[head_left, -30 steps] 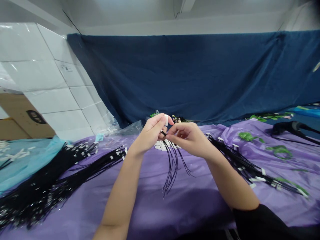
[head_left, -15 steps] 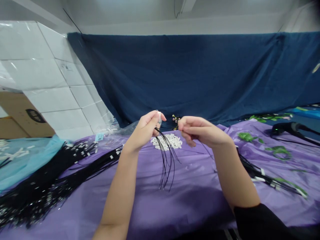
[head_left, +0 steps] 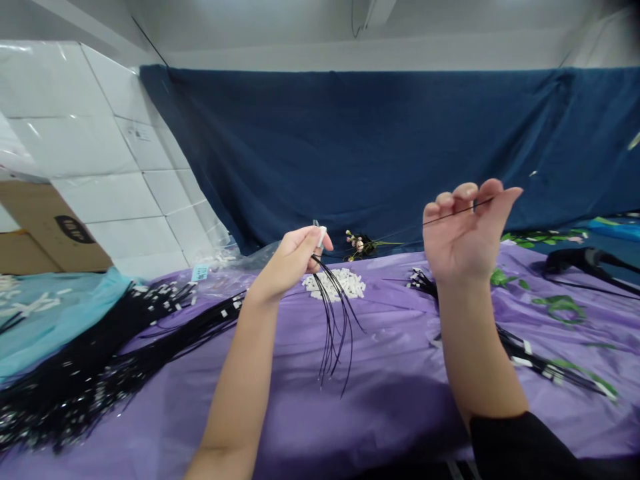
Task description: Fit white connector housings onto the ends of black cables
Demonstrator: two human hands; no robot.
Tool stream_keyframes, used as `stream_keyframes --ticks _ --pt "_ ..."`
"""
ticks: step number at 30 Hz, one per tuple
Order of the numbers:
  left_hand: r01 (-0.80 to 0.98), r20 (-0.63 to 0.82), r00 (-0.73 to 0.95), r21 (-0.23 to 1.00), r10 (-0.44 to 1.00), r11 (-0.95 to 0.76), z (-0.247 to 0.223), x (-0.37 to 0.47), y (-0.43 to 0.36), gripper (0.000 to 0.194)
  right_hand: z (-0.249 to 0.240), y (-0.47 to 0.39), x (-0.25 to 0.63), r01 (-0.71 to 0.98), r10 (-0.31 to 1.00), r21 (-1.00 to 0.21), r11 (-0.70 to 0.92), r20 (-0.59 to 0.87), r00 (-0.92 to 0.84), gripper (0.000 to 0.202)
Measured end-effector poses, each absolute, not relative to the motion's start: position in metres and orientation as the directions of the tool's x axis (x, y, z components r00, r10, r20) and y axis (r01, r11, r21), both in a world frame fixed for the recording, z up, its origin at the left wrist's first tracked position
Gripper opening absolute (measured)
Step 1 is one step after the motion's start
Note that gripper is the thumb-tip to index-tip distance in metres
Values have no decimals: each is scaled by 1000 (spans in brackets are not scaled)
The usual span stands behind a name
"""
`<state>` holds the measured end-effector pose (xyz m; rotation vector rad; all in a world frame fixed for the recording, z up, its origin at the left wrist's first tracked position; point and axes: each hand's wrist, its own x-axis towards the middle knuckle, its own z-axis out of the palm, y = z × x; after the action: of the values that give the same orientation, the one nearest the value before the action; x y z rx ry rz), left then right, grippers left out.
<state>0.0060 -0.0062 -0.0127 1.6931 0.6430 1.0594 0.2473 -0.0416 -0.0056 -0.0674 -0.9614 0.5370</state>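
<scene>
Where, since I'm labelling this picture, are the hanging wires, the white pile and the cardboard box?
Hanging wires [head_left: 330,313]: head view, on the strands midway down.
White pile [head_left: 353,285]: head view, on its right part.
Cardboard box [head_left: 46,217]: head view, left of its dark print.

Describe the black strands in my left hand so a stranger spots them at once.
Start with the purple sheet below the blue curtain. Near the picture's middle, your left hand shows beside a pile of small white pieces. The black strands hang from that hand in a slim bunch, ends dangling; the thicker black bundles at far left lie stretched out.
</scene>
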Motion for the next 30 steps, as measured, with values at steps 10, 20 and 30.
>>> stream_keyframes --ticks 10,20,30 --pt "-115 309 582 947 752 -300 -12 12 -13 36 -28 -52 216 234 517 -513 826 854 49 5" --pt "-180 315 646 948 695 -262 -16 18 -20 37 -29 -57 203 555 326 -256 791 945 -30 8" --pt "-184 304 658 952 689 -245 -16 20 -20 35 -28 -60 200 602 288 -200 773 956 -51 9"
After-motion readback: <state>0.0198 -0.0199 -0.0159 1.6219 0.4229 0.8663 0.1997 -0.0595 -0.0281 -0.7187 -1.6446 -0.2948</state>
